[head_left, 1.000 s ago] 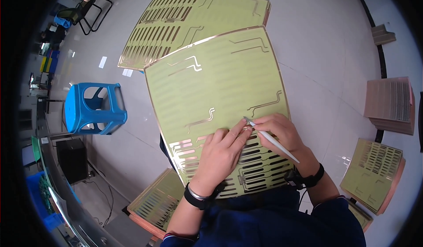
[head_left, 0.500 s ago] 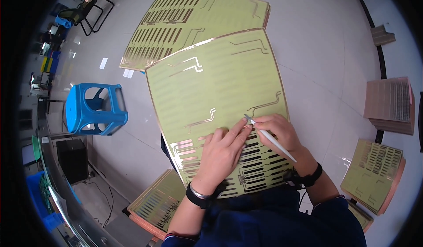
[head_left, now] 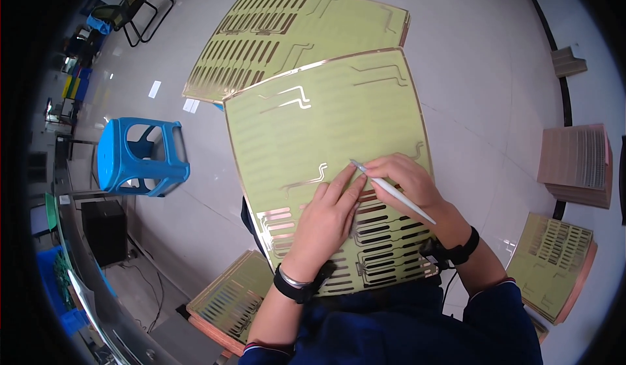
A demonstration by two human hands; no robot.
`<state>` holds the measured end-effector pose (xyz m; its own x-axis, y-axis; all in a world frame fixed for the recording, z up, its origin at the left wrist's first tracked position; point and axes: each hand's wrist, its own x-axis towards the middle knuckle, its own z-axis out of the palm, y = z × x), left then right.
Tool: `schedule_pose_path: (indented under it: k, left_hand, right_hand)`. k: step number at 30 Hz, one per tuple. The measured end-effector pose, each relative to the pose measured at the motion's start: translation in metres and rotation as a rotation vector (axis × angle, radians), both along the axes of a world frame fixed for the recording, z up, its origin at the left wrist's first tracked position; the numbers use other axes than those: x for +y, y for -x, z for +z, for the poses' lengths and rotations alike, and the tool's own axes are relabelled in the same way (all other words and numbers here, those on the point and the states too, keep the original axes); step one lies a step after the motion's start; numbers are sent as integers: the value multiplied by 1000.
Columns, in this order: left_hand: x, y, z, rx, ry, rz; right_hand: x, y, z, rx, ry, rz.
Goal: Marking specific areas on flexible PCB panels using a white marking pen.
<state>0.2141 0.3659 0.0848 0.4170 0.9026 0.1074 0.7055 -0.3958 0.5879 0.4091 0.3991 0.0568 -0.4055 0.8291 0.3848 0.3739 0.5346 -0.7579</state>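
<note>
Head view, looking down on your lap. Your right hand (head_left: 401, 181) is closed in a pen grip round a thin white tool (head_left: 393, 191), tip pointing left and touching the large yellow-green sheet (head_left: 326, 124) just above the dark slot rows. Your left hand (head_left: 324, 218) lies flat, fingers together and extended, holding nothing, palm pressing the sheet down; its fingertips sit just beside the tool tip. Both wrists carry dark bands.

Landmark: the large sheet, which rests across your lap and tilts away from you. Its near third shows dark slots (head_left: 385, 244) with copper outlines; the rest is plain green with a few copper traces (head_left: 306, 179).

Judgement: the step in hand looks like picking or lifting at the film edge where plain green meets the slotted zone, tool tip working at that boundary. The next move calls for a shallow tool angle, light pressure so the tip does not gouge copper, and your flat hand kept close to stop the sheet buckling.

Beyond the sheet's far edge: a second like sheet (head_left: 293, 32) on the grey floor. Left of it: a blue plastic stool (head_left: 140, 156). Near its lower left corner: a stack of smaller panels (head_left: 231, 300). Right of it: a brownish stack (head_left: 577, 166) and another green-faced stack (head_left: 554, 261).
</note>
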Motion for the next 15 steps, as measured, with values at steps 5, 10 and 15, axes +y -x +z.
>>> schedule_pose_path:
  k: [5,10,15]
  left_hand:
    - [1,1,-2,-14,19,0]
    - [1,0,-2,-24,14,3]
    - [0,1,-3,-9,14,-5]
  right_hand:
    - [2,1,-1,-17,-29,7]
    - [2,2,-3,8,-16,-16]
    - [1,1,-1,11,-3,-16]
